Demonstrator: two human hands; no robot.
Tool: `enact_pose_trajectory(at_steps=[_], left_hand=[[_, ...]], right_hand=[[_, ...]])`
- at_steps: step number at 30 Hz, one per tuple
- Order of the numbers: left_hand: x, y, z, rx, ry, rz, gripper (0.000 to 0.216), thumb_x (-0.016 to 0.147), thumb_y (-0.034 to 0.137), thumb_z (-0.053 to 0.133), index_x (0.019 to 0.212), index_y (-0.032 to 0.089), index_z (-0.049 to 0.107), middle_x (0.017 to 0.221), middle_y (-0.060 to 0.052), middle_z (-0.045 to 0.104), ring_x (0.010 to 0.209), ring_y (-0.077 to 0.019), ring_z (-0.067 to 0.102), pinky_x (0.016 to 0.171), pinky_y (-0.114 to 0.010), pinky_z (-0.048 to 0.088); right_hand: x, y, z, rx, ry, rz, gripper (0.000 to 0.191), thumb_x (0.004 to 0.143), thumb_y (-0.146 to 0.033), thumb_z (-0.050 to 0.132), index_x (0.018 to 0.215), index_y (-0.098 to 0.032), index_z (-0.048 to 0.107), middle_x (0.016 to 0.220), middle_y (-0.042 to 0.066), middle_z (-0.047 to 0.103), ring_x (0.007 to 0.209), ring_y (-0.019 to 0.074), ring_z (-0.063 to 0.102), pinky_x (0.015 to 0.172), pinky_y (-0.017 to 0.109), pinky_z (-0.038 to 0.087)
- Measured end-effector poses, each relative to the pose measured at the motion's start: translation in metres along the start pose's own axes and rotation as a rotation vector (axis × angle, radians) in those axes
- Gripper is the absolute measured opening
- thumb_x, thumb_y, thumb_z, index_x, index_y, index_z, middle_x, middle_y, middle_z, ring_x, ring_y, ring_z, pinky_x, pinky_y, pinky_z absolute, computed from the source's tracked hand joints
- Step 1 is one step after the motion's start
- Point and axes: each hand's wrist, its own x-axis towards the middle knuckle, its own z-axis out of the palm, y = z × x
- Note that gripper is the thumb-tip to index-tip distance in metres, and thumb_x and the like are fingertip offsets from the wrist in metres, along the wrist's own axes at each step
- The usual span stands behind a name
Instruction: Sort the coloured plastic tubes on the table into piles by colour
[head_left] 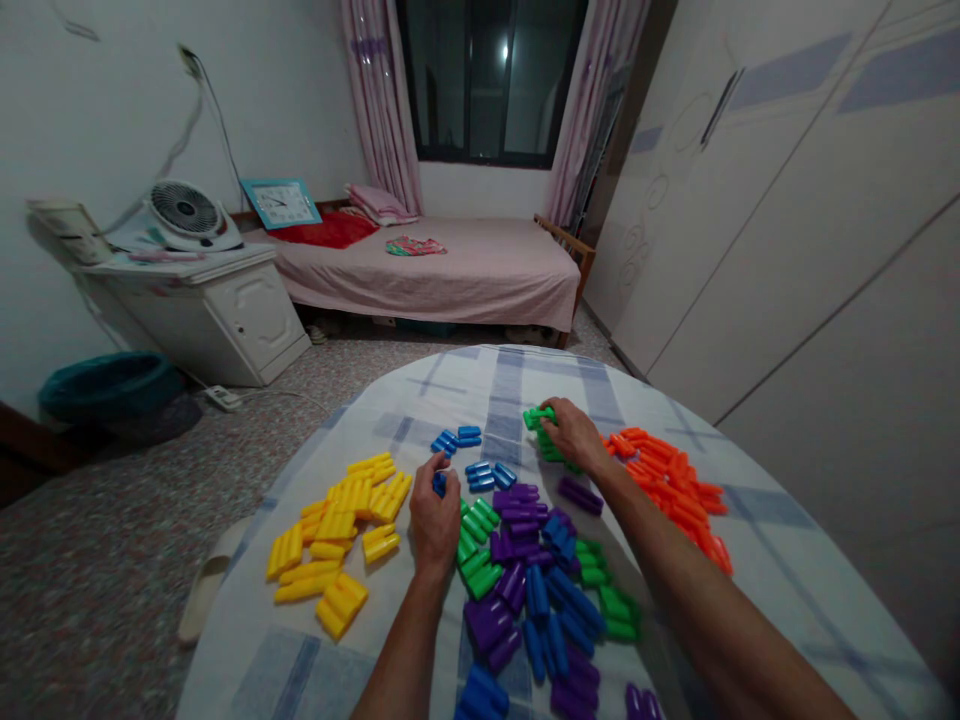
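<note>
My left hand [434, 516] is closed around a blue plastic block [439, 484] beside the mixed pile of blue, purple and green blocks [534, 585]. A little farther out, my right hand [576, 434] rests with curled fingers on a cluster of green blocks [541, 419]. Several loose blue blocks [459, 438] lie between the two hands. Sorted yellow blocks [341, 535] lie to the left and orange blocks [675, 482] to the right.
The blocks lie on a round table under a white cloth with blue checks [517, 385]. Beyond it stand a bed with pink cover [457, 265], a white cabinet with a fan [217, 310] at left and white wardrobe doors [787, 220] at right. A slipper [204, 590] lies on the floor.
</note>
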Motion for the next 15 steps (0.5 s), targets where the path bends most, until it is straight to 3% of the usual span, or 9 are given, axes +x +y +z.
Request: enact_pose_trajectory(at_steps=[5,10,15], left_hand=[[0.0,-0.001,-0.001,-0.03,-0.005,-0.043,0.029,0.086,0.034,0.049,0.109,0.019,0.06,0.109,-0.008,0.064,0.104,-0.0207,0.058,0.095,-0.037,0.044],[0.002,-0.003,-0.001,-0.084,-0.001,-0.078,0.035,0.09,0.039,0.041,0.11,0.018,0.061,0.108,-0.009,0.065,0.101,-0.0192,0.06,0.093,-0.035,0.045],[0.003,-0.002,-0.001,-0.157,0.034,-0.11,0.037,0.092,0.041,0.035,0.104,0.017,0.061,0.101,-0.008,0.067,0.094,-0.0162,0.064,0.088,-0.03,0.048]], right_hand=[[-0.015,0.021,-0.008,-0.011,0.056,0.014,0.036,0.085,-0.03,0.054,0.118,-0.017,0.057,0.12,0.014,0.058,0.106,0.0252,0.055,0.085,0.037,0.043],[-0.076,0.032,-0.006,0.193,0.011,0.067,0.028,0.086,-0.034,0.048,0.104,-0.017,0.063,0.101,0.009,0.066,0.094,0.0214,0.061,0.081,0.034,0.047],[-0.121,0.024,0.0,0.301,-0.062,0.121,0.026,0.087,-0.037,0.047,0.095,-0.021,0.065,0.096,0.007,0.067,0.088,0.0208,0.062,0.078,0.033,0.048]])
